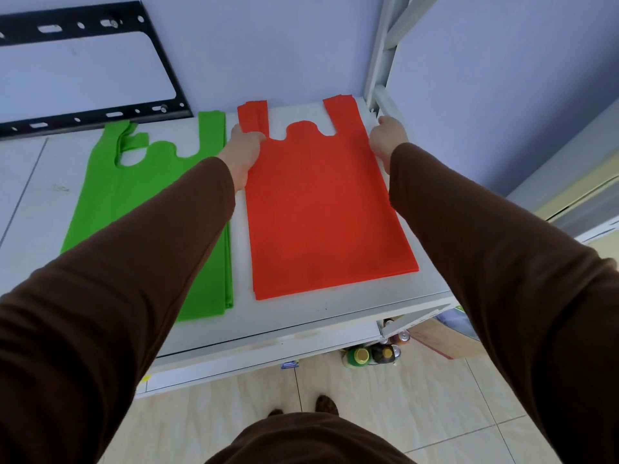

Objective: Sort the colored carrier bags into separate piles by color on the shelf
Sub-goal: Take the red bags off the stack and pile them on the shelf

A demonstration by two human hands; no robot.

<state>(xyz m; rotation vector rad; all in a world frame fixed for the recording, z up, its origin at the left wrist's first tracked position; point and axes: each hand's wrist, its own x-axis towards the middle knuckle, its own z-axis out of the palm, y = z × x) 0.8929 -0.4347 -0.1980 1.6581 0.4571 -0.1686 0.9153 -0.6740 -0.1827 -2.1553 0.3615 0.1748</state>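
Brown long sleeves fill the foreground, reaching from the person over the white metal shelf (pixel 335 316) toward the two piles. At the far end of the left sleeve, the left hand (pixel 246 152) is laid on the upper left edge of the flat orange-red non-woven carrier bag (pixel 321 209), its thumb tucked by the base of the left handle; whether the cloth is actually pinched cannot be told. At the bag's upper right edge the right hand (pixel 388 140) is set against the side, its fingers hidden, so its grip cannot be judged either. This bag lies flat on the right part of the shelf, on what seems to be a stack of the same colour, apart from the bright green non-woven carrier bags (pixel 140 202) piled to the left, with a bare strip of shelf between them. A black perforated metal bracket (pixel 90 28) leans behind the green pile. The step in hand appears to be squaring the orange-red bag on its pile. It is best done by both edges being drawn evenly, the handles being smoothed flat and the gap to the green pile being kept.
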